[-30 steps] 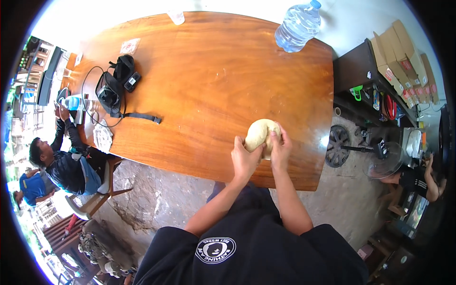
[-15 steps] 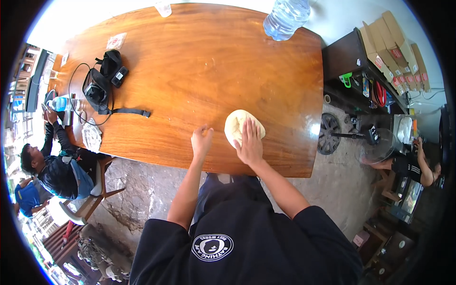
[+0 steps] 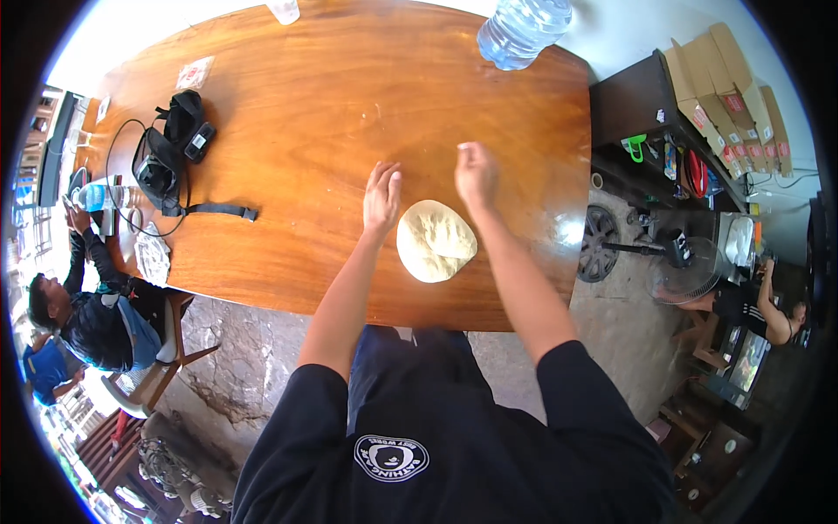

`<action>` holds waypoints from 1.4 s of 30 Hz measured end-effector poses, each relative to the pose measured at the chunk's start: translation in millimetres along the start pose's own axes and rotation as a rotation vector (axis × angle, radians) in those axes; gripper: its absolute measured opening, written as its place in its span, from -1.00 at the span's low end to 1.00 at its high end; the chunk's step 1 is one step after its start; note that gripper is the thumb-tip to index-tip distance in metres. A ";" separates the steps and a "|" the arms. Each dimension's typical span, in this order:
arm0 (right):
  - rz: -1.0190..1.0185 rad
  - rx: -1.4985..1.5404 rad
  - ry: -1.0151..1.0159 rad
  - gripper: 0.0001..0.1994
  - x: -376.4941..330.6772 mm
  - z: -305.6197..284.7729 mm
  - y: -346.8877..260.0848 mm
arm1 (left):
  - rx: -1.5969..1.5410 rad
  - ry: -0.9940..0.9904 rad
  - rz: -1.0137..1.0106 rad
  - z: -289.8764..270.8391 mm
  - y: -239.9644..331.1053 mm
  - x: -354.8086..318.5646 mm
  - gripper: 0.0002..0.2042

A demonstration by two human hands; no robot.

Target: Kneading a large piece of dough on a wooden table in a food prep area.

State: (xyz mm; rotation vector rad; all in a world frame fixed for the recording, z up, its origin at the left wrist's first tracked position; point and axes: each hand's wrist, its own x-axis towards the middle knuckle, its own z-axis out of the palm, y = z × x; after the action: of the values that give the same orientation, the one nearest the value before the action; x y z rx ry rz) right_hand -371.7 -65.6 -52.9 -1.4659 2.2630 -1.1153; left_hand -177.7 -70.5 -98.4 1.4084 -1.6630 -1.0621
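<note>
Pale yellow dough (image 3: pixel 429 246) rests untouched on the wooden table (image 3: pixel 323 122).

I see it round and creased on top. Just beyond its left side, the left hand (image 3: pixel 381 199) is half wide, holding nothing; beyond its right side, the right hand (image 3: pixel 476 180) is blurred with curled fingers, so I cannot tell its grip. Well left of the dough lies a black bag (image 3: pixel 159 179); far beyond it, rightward, is a clear bottle (image 3: pixel 524 33).
</note>
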 end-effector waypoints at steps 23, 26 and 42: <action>-0.373 -0.404 -0.358 -0.34 -50.5 15.0 38.4 | 0.527 -0.166 0.342 77.0 9.6 -6.0 -0.31; -0.423 -0.495 -0.477 -0.45 -33.0 29.9 25.9 | 0.448 -0.130 0.106 73.3 7.4 7.6 -0.33; -0.119 -0.313 -0.115 -0.22 -191.4 18.2 -23.3 | -0.311 0.004 -0.295 -35.3 22.7 -30.8 -0.34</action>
State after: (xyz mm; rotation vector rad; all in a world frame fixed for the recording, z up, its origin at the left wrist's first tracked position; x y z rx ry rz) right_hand -254.5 84.4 -88.8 -1.7508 2.3756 -0.7048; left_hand -150.4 -43.5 -63.2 1.4695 -1.2429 -1.4127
